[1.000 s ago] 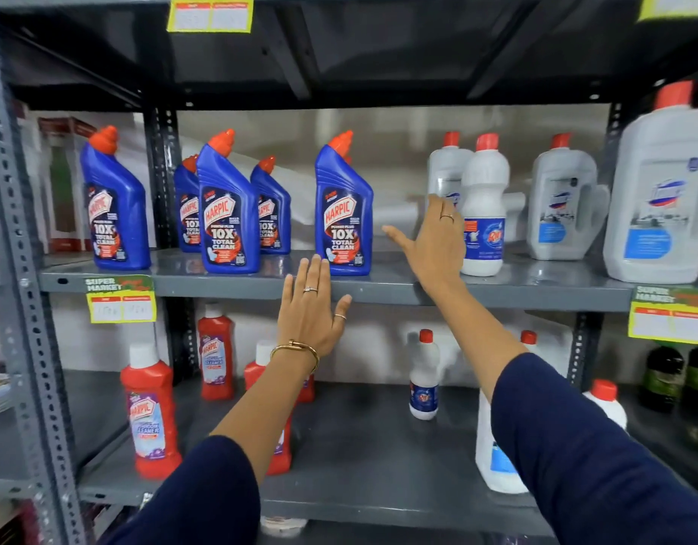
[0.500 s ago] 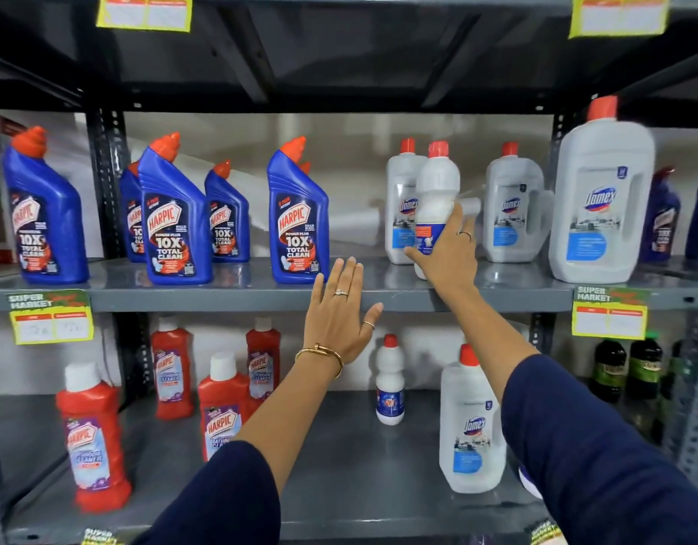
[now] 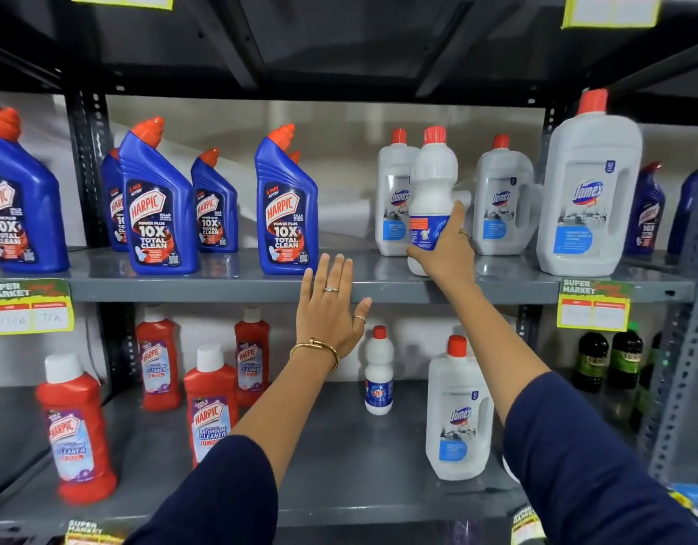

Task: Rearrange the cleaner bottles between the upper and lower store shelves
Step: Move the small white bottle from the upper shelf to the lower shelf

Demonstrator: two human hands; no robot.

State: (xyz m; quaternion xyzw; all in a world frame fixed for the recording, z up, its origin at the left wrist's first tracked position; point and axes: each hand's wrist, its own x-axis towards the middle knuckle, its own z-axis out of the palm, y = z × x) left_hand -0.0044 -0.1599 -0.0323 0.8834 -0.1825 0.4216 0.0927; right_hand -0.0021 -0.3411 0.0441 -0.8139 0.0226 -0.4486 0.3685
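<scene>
The right hand (image 3: 443, 249) grips a small white red-capped cleaner bottle (image 3: 431, 194) (base touching the upper shelf (image 3: 221, 287)), Domex bottles (image 3: 392, 198) just behind. The left hand (image 3: 329, 308), fingers spread and empty, hovers before the shelf edge, right of a blue Harpic bottle (image 3: 286, 210).

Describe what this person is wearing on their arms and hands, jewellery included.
Both arms wear dark navy sleeves pushed up to about the elbow, leaving the forearms bare. The left hand has a stone-set ring on one finger, a thin plain band on the thumb, and a slim gold bangle at the wrist. The right hand shows one thin ring. No gloves and no watch are visible.
</scene>
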